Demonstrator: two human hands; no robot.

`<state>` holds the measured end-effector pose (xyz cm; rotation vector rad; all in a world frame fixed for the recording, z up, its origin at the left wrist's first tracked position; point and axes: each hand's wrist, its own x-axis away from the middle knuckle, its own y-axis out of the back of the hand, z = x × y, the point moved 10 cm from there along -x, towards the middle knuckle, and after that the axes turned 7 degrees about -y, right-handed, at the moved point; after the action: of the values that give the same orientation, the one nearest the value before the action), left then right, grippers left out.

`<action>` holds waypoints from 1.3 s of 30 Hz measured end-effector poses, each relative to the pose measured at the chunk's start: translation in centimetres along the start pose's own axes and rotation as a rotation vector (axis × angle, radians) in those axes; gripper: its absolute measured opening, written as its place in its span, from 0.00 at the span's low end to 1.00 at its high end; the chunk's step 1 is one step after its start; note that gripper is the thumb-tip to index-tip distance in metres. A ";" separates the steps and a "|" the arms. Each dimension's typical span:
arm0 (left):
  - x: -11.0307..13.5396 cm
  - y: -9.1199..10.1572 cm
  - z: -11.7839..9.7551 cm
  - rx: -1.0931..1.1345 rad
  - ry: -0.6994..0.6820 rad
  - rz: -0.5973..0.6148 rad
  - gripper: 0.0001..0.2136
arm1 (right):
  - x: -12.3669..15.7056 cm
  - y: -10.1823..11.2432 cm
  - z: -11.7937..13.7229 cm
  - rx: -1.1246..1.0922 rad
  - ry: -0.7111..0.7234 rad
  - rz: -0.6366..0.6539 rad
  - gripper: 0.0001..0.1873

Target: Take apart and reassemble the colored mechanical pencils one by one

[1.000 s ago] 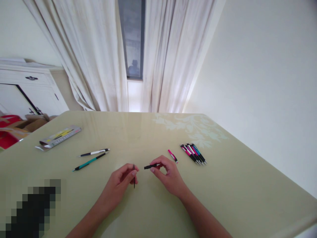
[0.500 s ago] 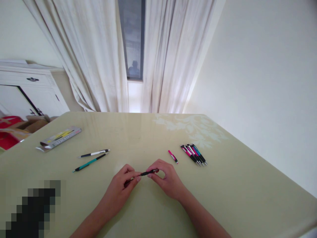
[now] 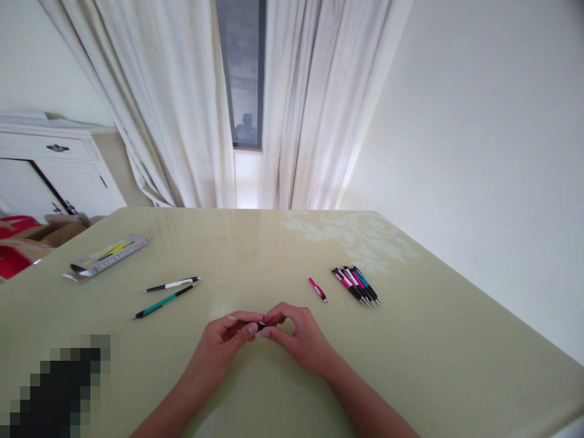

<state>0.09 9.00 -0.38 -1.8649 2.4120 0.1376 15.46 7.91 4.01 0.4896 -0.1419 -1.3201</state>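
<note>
My left hand [image 3: 225, 340] and my right hand [image 3: 296, 337] meet fingertip to fingertip above the table's near middle. Both pinch a thin black pen part [image 3: 255, 324] between them; most of it is hidden by the fingers. A short pink pen piece [image 3: 317, 289] lies just beyond my right hand. Further right lies a bundle of several pink, teal and black pens [image 3: 356, 284]. To the left lie a white-and-black pen [image 3: 171, 284] and a teal-and-black pen [image 3: 165, 300], side by side.
The pale green table [image 3: 433, 340] runs to a wall on the right. A flat grey pen package [image 3: 106, 256] lies at the far left. White curtains [image 3: 182, 103], a white cabinet [image 3: 59, 167] and red boxes [image 3: 13, 243] stand behind.
One second ago my hands were apart, each holding a separate black piece. They came together, and now the pieces are joined and mostly covered between my fingertips.
</note>
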 end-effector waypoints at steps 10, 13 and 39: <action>0.1 0.9 -0.3 -0.169 -0.075 -0.035 0.17 | -0.4 11.1 -8.0 0.739 -0.274 -0.489 0.06; 0.3 0.9 -1.1 -0.271 -0.114 -0.028 0.17 | -0.7 10.1 -8.1 0.692 -0.261 -0.406 0.04; 0.7 -0.8 -2.3 -0.570 -0.315 0.171 0.16 | 0.4 1.0 0.8 0.255 0.159 -0.002 0.06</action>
<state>0.70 7.82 1.77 -1.6297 2.4573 1.1424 16.18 7.49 5.13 0.8088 -0.1780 -1.2657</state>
